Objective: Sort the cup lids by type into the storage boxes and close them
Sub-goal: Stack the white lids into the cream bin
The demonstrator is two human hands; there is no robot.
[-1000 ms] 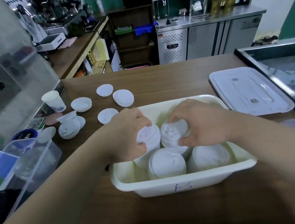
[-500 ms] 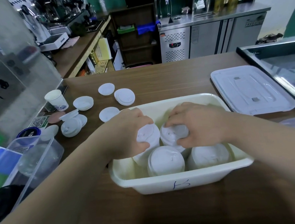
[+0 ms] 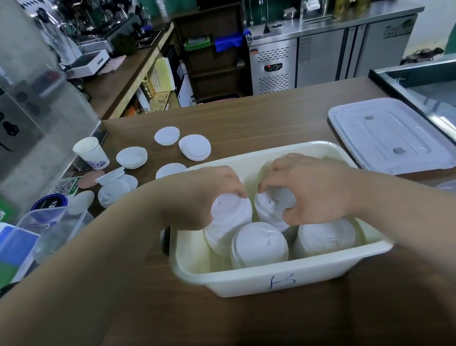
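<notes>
Now left hand [image 3: 203, 200] and right hand [image 3: 310, 190] grip neighbouring lid stacks [image 3: 228, 220] inside the box [image 3: 284, 270].

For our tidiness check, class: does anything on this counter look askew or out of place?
Yes. Left of the white box, loose lids lie scattered on the table, unsorted; one lid sits tilted on a small pile. The lid stack that the left hand grips seems to lean.

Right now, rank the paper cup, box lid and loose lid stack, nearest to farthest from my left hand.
From the left hand:
1. Loose lid stack, just behind it.
2. Paper cup, far left.
3. Box lid, far right.
</notes>
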